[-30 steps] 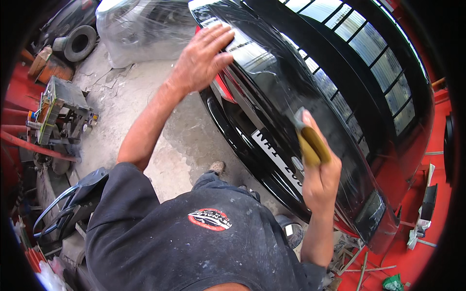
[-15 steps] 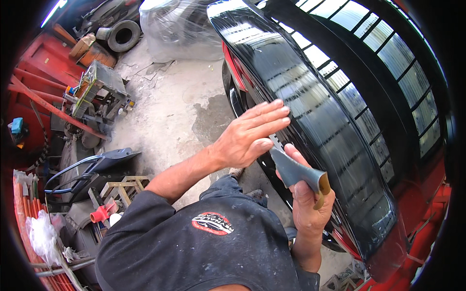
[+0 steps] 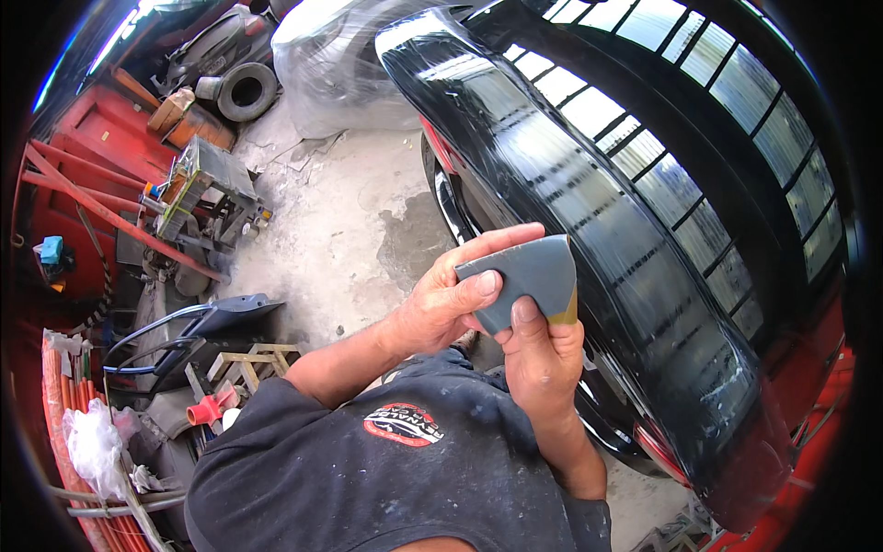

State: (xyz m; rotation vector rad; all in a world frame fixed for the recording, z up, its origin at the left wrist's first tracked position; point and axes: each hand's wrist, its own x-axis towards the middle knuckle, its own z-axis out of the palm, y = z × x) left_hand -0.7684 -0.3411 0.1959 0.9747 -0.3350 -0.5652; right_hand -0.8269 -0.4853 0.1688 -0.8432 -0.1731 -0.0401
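Note:
Both my hands hold a folded piece of grey sandpaper [image 3: 524, 271] in front of my chest. Its lower right corner shows a yellow-brown back. My left hand [image 3: 451, 287] pinches the left edge, thumb on the grey face and fingers behind. From below, my right hand [image 3: 544, 361] grips the sheet, thumb pressed on its front; most of its other fingers are hidden behind. Just beyond the sheet lies the glossy black rear panel [image 3: 589, 193] of a car, with dull, whitish scuffs on its near end. Neither hand touches the panel.
Left of me are a black plastic part [image 3: 216, 322], a red funnel-like piece [image 3: 210, 405], crumpled clear plastic [image 3: 95, 451] and a metal rack [image 3: 207, 179]. A tyre [image 3: 246, 92] and a plastic-wrapped vehicle [image 3: 336, 69] stand farther back. Wooden frames [image 3: 253, 363] lie near my left elbow.
The sandpaper has turned from nearly edge-on to face me and moved up slightly. My left hand, stretched flat before, now pinches its left edge. My right hand has moved left and up.

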